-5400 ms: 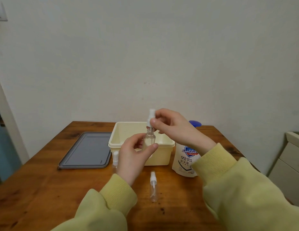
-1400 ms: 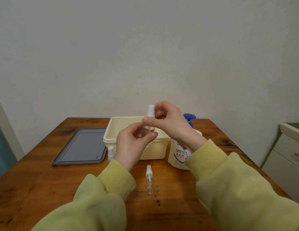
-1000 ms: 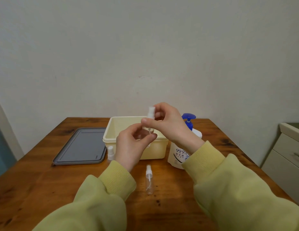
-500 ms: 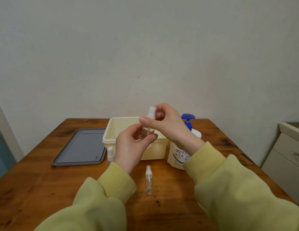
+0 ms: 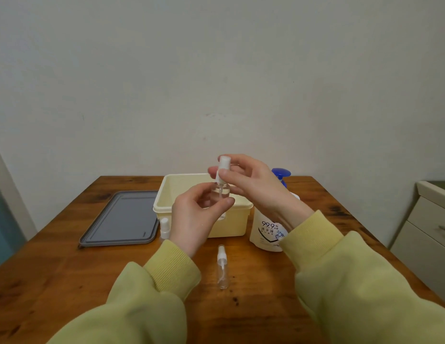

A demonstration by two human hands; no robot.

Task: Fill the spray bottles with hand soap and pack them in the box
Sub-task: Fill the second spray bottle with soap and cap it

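My left hand (image 5: 194, 219) grips the body of a small clear spray bottle (image 5: 220, 191), held upright above the near rim of the cream box (image 5: 181, 189). My right hand (image 5: 251, 184) pinches its white spray cap (image 5: 223, 165) at the top. A second clear spray bottle (image 5: 222, 268) lies on the table in front of the box. A third one (image 5: 165, 228) stands by the box's left front corner, partly hidden by my left hand. The white hand soap bottle (image 5: 266, 232) with a blue pump stands right of the box, behind my right wrist.
The grey box lid (image 5: 124, 217) lies flat left of the box on the wooden table (image 5: 67, 269). A cream drawer cabinet (image 5: 430, 229) stands off the table's right side. A wall rises right behind the table.
My hands stay on the same bottle and cap above the box. My right fingers have shifted a little on the cap. The view has dropped slightly since the oldest frame.
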